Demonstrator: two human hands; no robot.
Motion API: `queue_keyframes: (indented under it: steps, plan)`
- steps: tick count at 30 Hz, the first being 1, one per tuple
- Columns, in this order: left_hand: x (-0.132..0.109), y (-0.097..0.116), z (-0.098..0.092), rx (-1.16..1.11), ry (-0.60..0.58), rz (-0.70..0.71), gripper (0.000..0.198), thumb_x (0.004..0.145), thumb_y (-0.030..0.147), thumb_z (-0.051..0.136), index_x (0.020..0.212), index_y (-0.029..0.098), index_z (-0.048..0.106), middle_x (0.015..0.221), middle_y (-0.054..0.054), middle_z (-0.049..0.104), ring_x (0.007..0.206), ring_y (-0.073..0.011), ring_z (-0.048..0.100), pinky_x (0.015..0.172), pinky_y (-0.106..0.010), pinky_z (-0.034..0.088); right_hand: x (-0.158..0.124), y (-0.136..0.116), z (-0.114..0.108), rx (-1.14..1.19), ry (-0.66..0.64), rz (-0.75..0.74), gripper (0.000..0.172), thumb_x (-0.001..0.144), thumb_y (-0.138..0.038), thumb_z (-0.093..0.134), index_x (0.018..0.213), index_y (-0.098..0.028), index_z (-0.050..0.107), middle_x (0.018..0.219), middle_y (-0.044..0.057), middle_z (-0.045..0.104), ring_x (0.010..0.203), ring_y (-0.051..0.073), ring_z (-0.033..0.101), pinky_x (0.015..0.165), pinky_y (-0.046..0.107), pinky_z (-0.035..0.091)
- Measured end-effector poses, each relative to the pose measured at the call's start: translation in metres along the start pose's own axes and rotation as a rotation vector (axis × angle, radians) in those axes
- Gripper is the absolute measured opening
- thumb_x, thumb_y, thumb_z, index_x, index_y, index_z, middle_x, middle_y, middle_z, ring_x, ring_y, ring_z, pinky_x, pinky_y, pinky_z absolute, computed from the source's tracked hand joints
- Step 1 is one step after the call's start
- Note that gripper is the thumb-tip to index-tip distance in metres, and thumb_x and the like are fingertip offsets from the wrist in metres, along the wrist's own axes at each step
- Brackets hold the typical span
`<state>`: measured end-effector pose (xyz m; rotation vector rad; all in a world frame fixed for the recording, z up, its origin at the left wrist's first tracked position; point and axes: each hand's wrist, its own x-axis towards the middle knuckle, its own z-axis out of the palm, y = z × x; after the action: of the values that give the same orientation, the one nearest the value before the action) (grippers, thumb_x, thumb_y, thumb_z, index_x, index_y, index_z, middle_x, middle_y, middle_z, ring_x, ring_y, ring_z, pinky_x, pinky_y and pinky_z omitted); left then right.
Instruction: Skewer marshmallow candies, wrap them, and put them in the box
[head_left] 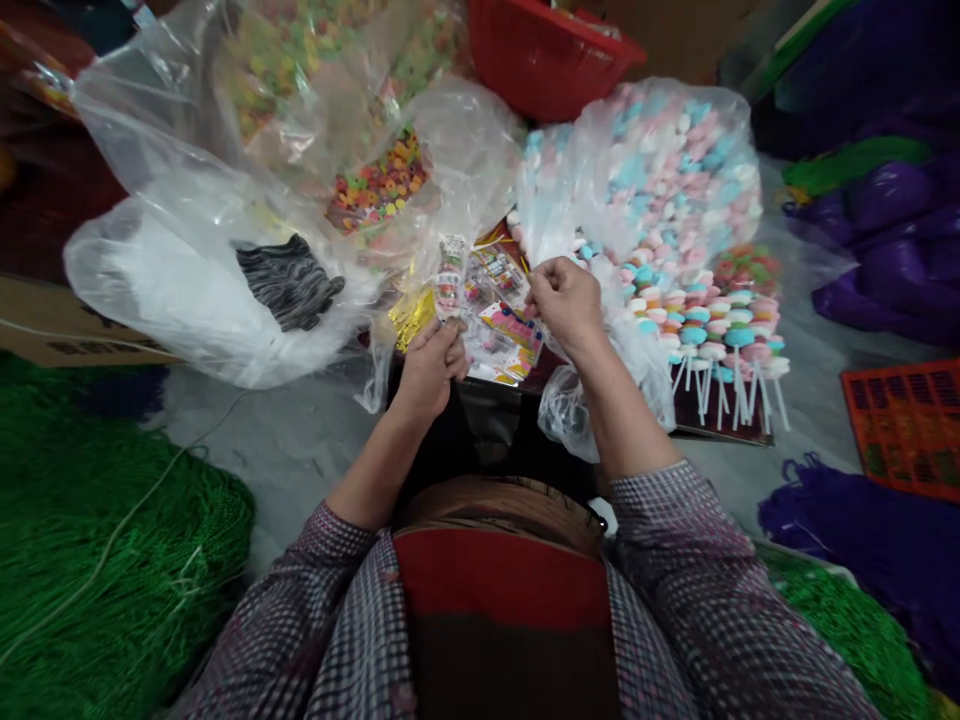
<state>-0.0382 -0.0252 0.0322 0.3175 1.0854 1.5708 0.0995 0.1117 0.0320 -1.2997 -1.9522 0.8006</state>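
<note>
While grey floor [300, 450] holds candy bags | left hand [431, 365] grips packet [451, 278] | right hand [566, 300] pinched shut

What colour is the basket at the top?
The basket is red. It shows in the head view, just above the bag of pastel lollipops.

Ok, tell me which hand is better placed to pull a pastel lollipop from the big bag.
Probably the right hand: it rests against the pastel lollipop bag, while the left hand already grips a small clear packet.

Grey floor [300, 450] — green netting [112, 560] left, purple netting [885, 230] right.
</note>
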Motion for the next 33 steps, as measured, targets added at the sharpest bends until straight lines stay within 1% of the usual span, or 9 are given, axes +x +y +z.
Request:
queue_keyframes:
  steps: [2, 5, 8, 12, 17, 21, 26, 30, 33]
  plan:
    - [-0.001, 0.001, 0.004, -0.006, 0.039, 0.031, 0.026, 0.087, 0.033, 0.072, 0.076, 0.020, 0.053, 0.047, 0.013, 0.031, 0.036, -0.0015, 0.022, 0.039, -0.017, 0.028, 0.011, 0.000, 0.013, -0.109, -0.039, -0.042, 0.020, 0.092, -0.021, 0.051, 0.085, -0.020, 0.070, 0.081, 0.004, 0.074, 0.086, 0.022, 0.069, 0.083, 0.033, 0.051]
    - [-0.004, -0.001, 0.005, -0.002, 0.027, 0.058, 0.026, 0.085, 0.033, 0.074, 0.077, 0.020, 0.053, 0.047, 0.013, 0.032, 0.036, -0.0019, 0.023, 0.039, -0.017, 0.030, 0.033, -0.009, 0.036, -0.350, -0.183, -0.064, 0.025, 0.094, -0.020, 0.050, 0.096, -0.016, 0.075, 0.107, 0.013, 0.076, 0.105, 0.027, 0.068, 0.095, 0.038, 0.049]
    - [-0.004, -0.007, -0.001, -0.014, 0.011, 0.067, 0.028, 0.080, 0.035, 0.078, 0.078, 0.019, 0.055, 0.047, 0.014, 0.034, 0.036, -0.0016, 0.024, 0.038, -0.017, 0.030, 0.048, -0.017, 0.057, -0.486, -0.178, -0.024, 0.031, 0.098, -0.023, 0.048, 0.110, -0.010, 0.074, 0.123, 0.021, 0.071, 0.115, 0.032, 0.066, 0.101, 0.043, 0.049]
    - [0.001, -0.011, -0.011, -0.032, 0.046, 0.064, 0.032, 0.075, 0.037, 0.082, 0.078, 0.018, 0.056, 0.046, 0.014, 0.035, 0.034, -0.0011, 0.025, 0.038, -0.016, 0.031, 0.055, -0.012, 0.079, -0.490, -0.105, 0.005, 0.029, 0.098, -0.019, 0.047, 0.109, -0.011, 0.073, 0.125, 0.020, 0.070, 0.117, 0.031, 0.065, 0.101, 0.044, 0.049]
    - [0.006, -0.008, -0.014, -0.048, 0.069, 0.024, 0.031, 0.080, 0.038, 0.079, 0.078, 0.018, 0.055, 0.046, 0.014, 0.034, 0.034, -0.0018, 0.026, 0.038, -0.016, 0.029, 0.057, 0.003, 0.089, -0.400, -0.043, 0.022, 0.028, 0.097, -0.019, 0.046, 0.097, -0.014, 0.074, 0.114, 0.017, 0.074, 0.106, 0.028, 0.067, 0.097, 0.040, 0.050]
    - [0.006, -0.007, -0.014, -0.071, 0.041, 0.019, 0.027, 0.083, 0.035, 0.076, 0.079, 0.018, 0.056, 0.046, 0.014, 0.034, 0.034, -0.0015, 0.025, 0.039, -0.016, 0.028, 0.059, 0.012, 0.081, -0.224, -0.054, -0.017, 0.017, 0.091, -0.023, 0.058, 0.081, -0.018, 0.071, 0.094, 0.008, 0.076, 0.095, 0.023, 0.066, 0.093, 0.036, 0.049]
    - [0.005, -0.009, -0.018, -0.051, 0.043, 0.027, 0.026, 0.083, 0.035, 0.075, 0.079, 0.019, 0.056, 0.048, 0.014, 0.032, 0.035, -0.0018, 0.025, 0.039, -0.017, 0.028, 0.044, 0.010, 0.053, 0.008, -0.044, 0.026, 0.019, 0.090, -0.024, 0.059, 0.073, -0.019, 0.066, 0.070, 0.001, 0.068, 0.078, 0.019, 0.066, 0.079, 0.032, 0.050]
    - [0.002, -0.013, -0.017, 0.023, 0.019, 0.053, 0.020, 0.083, 0.031, 0.073, 0.080, 0.019, 0.057, 0.052, 0.012, 0.036, 0.039, -0.0027, 0.028, 0.039, -0.018, 0.027, -0.002, -0.006, 0.019, 0.309, -0.120, 0.127, 0.014, 0.094, -0.030, 0.057, 0.086, -0.021, 0.066, 0.066, -0.002, 0.067, 0.056, 0.014, 0.060, 0.060, 0.027, 0.047]
    - [-0.001, -0.016, -0.008, 0.116, -0.040, 0.059, 0.014, 0.086, 0.029, 0.068, 0.083, 0.019, 0.058, 0.056, 0.010, 0.040, 0.042, -0.0030, 0.031, 0.040, -0.018, 0.025, -0.048, -0.022, 0.001, 0.508, -0.205, 0.114, 0.022, 0.092, -0.044, 0.063, 0.100, -0.024, 0.063, 0.073, -0.002, 0.072, 0.055, 0.012, 0.062, 0.054, 0.024, 0.047]
